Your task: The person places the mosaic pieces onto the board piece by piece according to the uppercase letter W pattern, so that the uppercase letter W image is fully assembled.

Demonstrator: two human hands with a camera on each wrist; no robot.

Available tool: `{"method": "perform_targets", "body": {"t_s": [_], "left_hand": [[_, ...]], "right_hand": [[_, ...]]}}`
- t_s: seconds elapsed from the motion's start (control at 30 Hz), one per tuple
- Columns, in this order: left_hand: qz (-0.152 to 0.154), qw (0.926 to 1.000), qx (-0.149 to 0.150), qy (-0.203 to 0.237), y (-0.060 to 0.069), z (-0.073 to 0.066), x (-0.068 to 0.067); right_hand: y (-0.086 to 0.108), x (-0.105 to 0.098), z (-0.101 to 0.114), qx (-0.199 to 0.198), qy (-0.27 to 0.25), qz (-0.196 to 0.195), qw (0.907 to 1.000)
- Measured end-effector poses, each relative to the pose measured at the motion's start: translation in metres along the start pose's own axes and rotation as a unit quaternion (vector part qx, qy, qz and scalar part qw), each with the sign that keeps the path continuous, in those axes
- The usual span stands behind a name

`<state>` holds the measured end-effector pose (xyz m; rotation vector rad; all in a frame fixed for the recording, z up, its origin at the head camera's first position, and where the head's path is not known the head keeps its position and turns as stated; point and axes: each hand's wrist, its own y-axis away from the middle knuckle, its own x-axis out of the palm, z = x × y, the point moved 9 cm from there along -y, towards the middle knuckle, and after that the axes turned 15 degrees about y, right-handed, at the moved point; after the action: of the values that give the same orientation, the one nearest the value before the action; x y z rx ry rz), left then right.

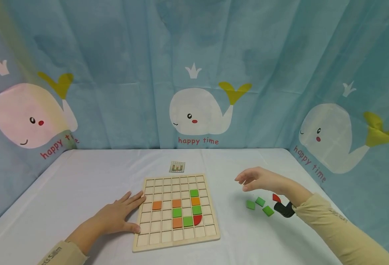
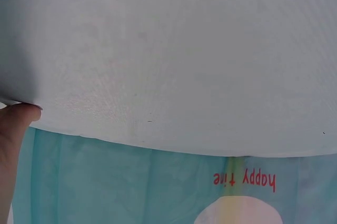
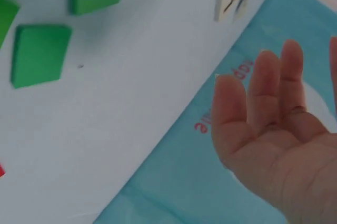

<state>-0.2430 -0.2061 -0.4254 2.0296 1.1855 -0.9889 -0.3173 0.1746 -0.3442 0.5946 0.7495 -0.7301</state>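
Observation:
A wooden grid board lies on the white-covered table, with several green, orange and red tiles in its squares. At the board's left edge rests my left hand, fingers spread and fairly straight; only part of this hand enters the left wrist view. Right of the board, my right hand hovers above the table with fingers loosely bent. In the right wrist view nothing lies in its palm. Loose green tiles and a red tile lie on the table below and beside it.
Beyond the board lies a small card with a printed grid pattern. A black curved piece shows beneath the right wrist. Blue curtains printed with whales stand around the table's back and sides.

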Motion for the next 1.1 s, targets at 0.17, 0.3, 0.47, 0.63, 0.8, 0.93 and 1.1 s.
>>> {"method": "perform_targets", "body": {"t_s": [0.17,0.3,0.47,0.63,0.8,0.93,1.1], "left_hand": [[0.002,1.0,-0.002,0.0,0.0,0.001,0.001],[0.002,1.0,0.001,-0.002,0.0,0.001,0.001],[0.001,1.0,0.002,-0.002,-0.001,0.001,0.001],[-0.001,1.0,0.004,-0.003,-0.001,0.001,0.0],[-0.001,1.0,0.006,0.0,-0.001,-0.001,0.0],[-0.001,1.0,0.004,-0.001,0.0,-0.001,-0.001],[-0.001,1.0,0.006,0.001,0.0,-0.003,-0.001]], "right_hand": [[0.005,-0.003,-0.011,-0.024,0.029,0.004,0.9993],[0.007,-0.003,-0.021,-0.037,0.043,0.012,0.9983],[0.009,-0.003,-0.032,-0.035,0.053,0.021,0.9978],[0.012,-0.003,-0.042,-0.032,0.054,0.027,0.9977],[0.013,-0.002,-0.054,-0.022,0.053,0.024,0.9981],[0.012,0.001,-0.062,-0.02,0.053,0.025,0.9981],[0.009,0.008,-0.066,-0.042,0.059,0.035,0.9968]]}}
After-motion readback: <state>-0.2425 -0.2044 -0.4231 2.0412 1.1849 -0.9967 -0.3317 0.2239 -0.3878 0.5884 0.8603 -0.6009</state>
